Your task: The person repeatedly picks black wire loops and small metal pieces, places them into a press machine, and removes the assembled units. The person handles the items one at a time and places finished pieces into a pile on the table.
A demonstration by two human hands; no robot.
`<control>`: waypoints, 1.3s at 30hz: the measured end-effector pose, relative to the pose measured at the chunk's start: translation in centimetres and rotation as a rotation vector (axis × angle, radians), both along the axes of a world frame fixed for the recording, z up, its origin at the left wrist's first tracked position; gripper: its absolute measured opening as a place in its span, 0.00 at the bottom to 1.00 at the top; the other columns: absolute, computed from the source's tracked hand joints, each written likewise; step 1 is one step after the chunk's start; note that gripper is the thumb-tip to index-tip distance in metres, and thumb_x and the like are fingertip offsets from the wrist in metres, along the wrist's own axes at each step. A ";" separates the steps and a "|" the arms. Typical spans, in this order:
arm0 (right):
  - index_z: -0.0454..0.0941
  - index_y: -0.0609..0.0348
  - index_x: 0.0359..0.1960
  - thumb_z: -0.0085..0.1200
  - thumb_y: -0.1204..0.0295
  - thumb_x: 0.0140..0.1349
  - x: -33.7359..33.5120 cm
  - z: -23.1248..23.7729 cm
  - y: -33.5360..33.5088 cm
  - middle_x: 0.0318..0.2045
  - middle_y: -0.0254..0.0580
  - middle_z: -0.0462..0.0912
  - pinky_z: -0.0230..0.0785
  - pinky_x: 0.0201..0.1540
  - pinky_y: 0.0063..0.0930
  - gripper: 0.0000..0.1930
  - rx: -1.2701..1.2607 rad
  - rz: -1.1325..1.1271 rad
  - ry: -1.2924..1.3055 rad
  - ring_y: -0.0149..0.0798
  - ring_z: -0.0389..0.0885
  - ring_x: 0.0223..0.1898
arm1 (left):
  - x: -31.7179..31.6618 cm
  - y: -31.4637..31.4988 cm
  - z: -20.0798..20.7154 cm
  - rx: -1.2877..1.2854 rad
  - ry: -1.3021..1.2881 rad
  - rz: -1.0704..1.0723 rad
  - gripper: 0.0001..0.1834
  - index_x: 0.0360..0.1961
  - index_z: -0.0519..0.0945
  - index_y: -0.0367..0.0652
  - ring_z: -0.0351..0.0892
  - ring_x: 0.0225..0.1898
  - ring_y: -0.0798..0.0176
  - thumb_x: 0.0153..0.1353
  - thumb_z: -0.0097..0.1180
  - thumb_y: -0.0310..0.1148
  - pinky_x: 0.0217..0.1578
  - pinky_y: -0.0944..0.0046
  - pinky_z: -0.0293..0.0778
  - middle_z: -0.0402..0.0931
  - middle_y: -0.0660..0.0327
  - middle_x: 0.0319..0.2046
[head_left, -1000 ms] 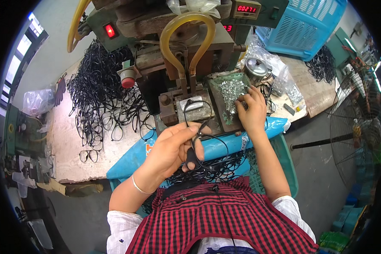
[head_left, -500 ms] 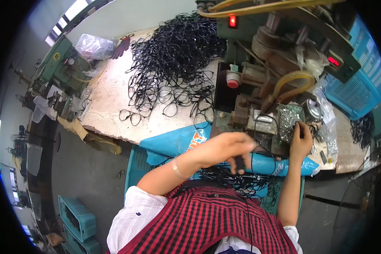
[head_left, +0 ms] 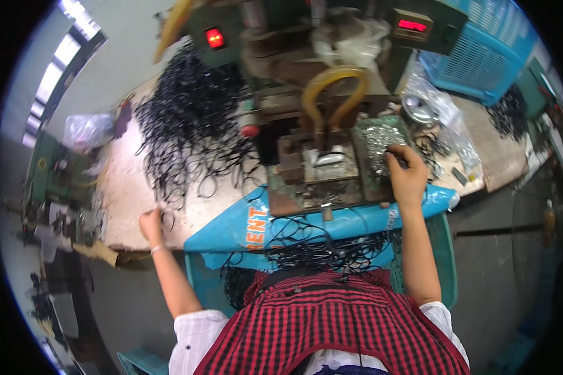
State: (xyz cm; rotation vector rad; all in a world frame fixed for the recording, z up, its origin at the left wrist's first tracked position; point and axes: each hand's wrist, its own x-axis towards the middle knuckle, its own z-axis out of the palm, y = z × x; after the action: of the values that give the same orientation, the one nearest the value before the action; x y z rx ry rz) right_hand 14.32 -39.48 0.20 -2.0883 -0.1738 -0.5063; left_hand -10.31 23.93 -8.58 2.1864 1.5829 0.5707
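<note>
At the left end of the bench my left hand [head_left: 150, 226] is closed at the edge of a black eyeglass frame [head_left: 168, 220], its fingers against the rim. My right hand [head_left: 409, 174] reaches over a green tray [head_left: 362, 150] heaped with small shiny metal parts [head_left: 381, 140]. Its fingers are bent and pinched together at the heap's right side; whatever they hold is too small to make out. Between the hands stands a press with a metal block [head_left: 329, 164] under a yellow hose [head_left: 314, 94]. No eyeglass frame shows clearly on the block.
A large pile of black eyeglass frames [head_left: 197, 94] covers the back left. Blue plastic sheeting [head_left: 231, 228] wraps the bench's front edge, with more frames [head_left: 331, 253] in a teal crate [head_left: 445, 262] below. A round tin [head_left: 419, 109] and a blue basket [head_left: 475, 62] stand at the right.
My left hand has swung from in front of the press out to the loose eyeglass frame at the left. The right hand stays at the metal parts. The view has shifted.
</note>
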 end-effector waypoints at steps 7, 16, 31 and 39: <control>0.86 0.64 0.41 0.64 0.80 0.60 -3.3 5.2 0.3 0.39 0.36 0.86 0.73 0.47 0.23 0.08 0.222 0.256 0.143 0.28 0.82 0.42 | 1.2 -11.7 6.9 -0.880 -0.760 -0.355 0.13 0.39 0.81 0.40 0.70 0.22 0.70 0.60 0.65 0.38 0.21 0.70 0.64 0.75 0.67 0.27; 0.73 0.68 0.55 0.63 0.81 0.56 -2.4 8.6 8.4 0.35 0.39 0.87 0.72 0.53 0.23 0.24 0.451 0.466 0.131 0.30 0.83 0.43 | 10.8 -27.5 15.1 -1.025 -1.275 -0.802 0.08 0.45 0.71 0.45 0.77 0.37 0.61 0.68 0.57 0.27 0.31 0.65 0.79 0.73 0.59 0.41; 0.84 0.58 0.49 0.64 0.77 0.55 -2.8 7.2 3.6 0.53 0.54 0.83 0.67 0.65 0.40 0.17 -0.021 0.264 -0.006 0.50 0.77 0.62 | 13.5 -35.0 20.4 0.153 -1.156 -1.537 0.08 0.39 0.72 0.38 0.81 0.31 0.58 0.63 0.57 0.18 0.33 0.60 0.82 0.83 0.47 0.39; 0.83 0.59 0.37 0.65 0.72 0.55 1.0 -0.3 -1.3 0.53 0.57 0.81 0.68 0.63 0.48 0.09 -0.410 -0.044 -0.192 0.58 0.75 0.62 | 15.1 -37.0 17.8 0.770 -0.851 -1.853 0.13 0.31 0.76 0.46 0.79 0.31 0.62 0.45 0.68 0.25 0.37 0.61 0.85 0.85 0.59 0.45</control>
State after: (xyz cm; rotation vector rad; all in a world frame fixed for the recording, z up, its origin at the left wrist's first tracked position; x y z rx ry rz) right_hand 15.34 -40.79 -0.08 -2.4425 -0.3697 -0.7492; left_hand 4.83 -13.02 9.18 2.1718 -1.2781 1.1128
